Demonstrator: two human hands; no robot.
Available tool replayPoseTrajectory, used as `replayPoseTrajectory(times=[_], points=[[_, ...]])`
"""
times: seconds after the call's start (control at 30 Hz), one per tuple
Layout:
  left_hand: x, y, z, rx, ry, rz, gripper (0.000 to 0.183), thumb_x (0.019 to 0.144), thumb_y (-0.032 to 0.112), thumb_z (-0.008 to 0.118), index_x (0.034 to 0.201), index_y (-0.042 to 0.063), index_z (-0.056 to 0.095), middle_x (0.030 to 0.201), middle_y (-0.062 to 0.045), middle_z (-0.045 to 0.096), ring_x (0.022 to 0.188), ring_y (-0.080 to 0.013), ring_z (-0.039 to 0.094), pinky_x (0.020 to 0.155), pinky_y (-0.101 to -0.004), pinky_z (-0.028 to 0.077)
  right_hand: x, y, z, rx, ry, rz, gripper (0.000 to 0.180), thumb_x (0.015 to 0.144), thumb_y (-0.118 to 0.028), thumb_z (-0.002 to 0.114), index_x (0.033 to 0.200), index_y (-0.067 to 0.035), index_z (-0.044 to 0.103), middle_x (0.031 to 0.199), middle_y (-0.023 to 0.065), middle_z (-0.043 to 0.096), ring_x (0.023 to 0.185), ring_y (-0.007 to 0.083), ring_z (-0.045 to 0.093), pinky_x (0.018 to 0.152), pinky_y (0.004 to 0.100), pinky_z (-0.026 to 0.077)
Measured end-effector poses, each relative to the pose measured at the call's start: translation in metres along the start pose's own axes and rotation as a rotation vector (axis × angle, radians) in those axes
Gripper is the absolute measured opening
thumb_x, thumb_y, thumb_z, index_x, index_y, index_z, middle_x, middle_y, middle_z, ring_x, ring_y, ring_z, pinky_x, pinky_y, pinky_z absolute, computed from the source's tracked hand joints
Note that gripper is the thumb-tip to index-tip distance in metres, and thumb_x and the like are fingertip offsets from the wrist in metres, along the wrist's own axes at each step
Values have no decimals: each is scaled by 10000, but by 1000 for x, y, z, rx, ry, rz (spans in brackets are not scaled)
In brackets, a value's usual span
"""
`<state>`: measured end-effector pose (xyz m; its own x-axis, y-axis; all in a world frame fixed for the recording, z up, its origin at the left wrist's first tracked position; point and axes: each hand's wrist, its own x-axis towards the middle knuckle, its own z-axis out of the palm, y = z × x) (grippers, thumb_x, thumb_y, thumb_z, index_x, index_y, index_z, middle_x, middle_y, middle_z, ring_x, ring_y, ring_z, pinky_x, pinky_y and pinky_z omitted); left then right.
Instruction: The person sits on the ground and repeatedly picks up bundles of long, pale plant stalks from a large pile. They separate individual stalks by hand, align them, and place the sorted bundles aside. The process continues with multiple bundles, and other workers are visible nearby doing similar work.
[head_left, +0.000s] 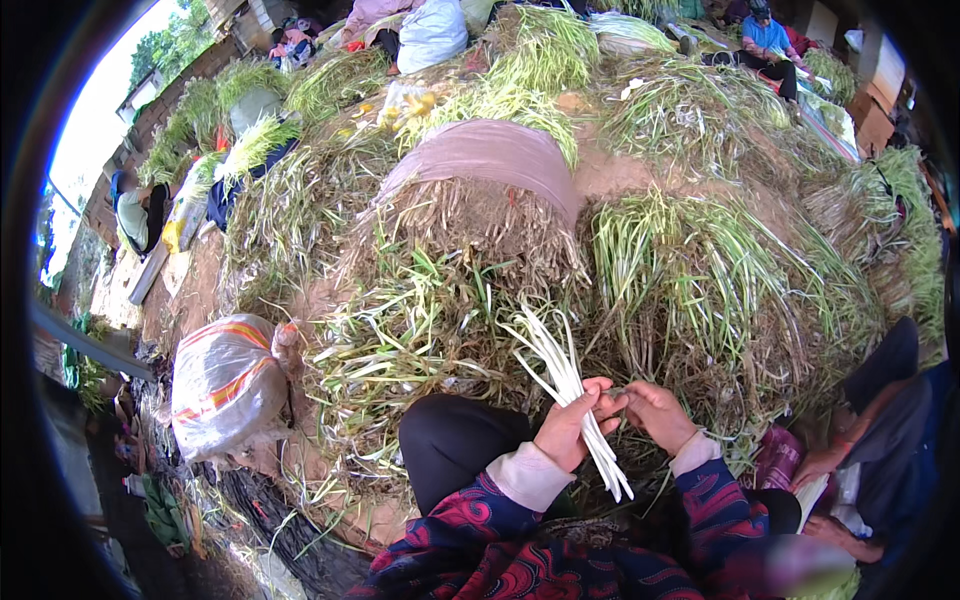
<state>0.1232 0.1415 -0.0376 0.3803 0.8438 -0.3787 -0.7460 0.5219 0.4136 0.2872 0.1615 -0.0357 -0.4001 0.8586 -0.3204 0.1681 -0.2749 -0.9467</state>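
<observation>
My left hand (564, 430) is closed around a small bundle of peeled white vegetable stalks (559, 358). The stalks slant, with their far ends fanned out over the pile and their other ends poking out below my palm. Close beside it, my right hand (660, 414) has its thumb and fingers drawn together at my left fingertips; whether it pinches something small is too fine to tell. Beyond my hands lies a heap of loose leafy trimmings (420, 330). A larger heap of long green-leaved stalks (690, 277) rests to the right.
A tied white woven sack (225, 386) with orange stripes sits at left. Ahead, a pinkish cloth (480, 154) covers a big bundle of rooted stalks (480, 217). At right, a co-worker's hand (821, 461) is near pale stalks (810, 499). Other people sit farther off among heaps.
</observation>
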Motion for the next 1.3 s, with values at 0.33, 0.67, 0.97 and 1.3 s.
replayPoseTrajectory(times=[0.33, 0.67, 0.97, 1.3], points=[[11, -17, -19, 172, 174, 162, 329, 807, 186, 498, 1108, 76, 426, 986, -70, 542, 1016, -184, 459, 849, -314, 340, 21, 33, -40, 331, 519, 12, 258, 854, -300, 408, 857, -69, 522, 780, 21, 539, 764, 111, 482, 625, 238, 375], [26, -31, -16, -26, 144, 206, 420, 828, 130, 438, 1223, 137, 295, 1159, -117, 424, 1070, -235, 403, 903, -394, 311, 90, 92, 28, 2, 470, -154, 200, 806, -164, 450, 902, -2, 516, 850, 130, 546, 807, 237, 510, 719, 292, 387], [44, -45, -12, 96, 228, 91, 148, 813, 136, 491, 950, 79, 497, 742, -74, 537, 533, -133, 465, 495, -246, 374, 183, 222, -36, 175, 576, 212, 271, 771, -156, 496, 973, 24, 486, 933, 82, 542, 867, 163, 490, 776, 265, 355], [69, -66, -7, 233, 330, -156, 167, 817, 181, 487, 907, 41, 487, 622, -42, 460, 558, -151, 454, 565, -280, 408, 246, 203, -55, 1036, 336, 345, 235, 759, -218, 566, 955, -103, 504, 915, 33, 521, 834, 135, 471, 693, 288, 381]])
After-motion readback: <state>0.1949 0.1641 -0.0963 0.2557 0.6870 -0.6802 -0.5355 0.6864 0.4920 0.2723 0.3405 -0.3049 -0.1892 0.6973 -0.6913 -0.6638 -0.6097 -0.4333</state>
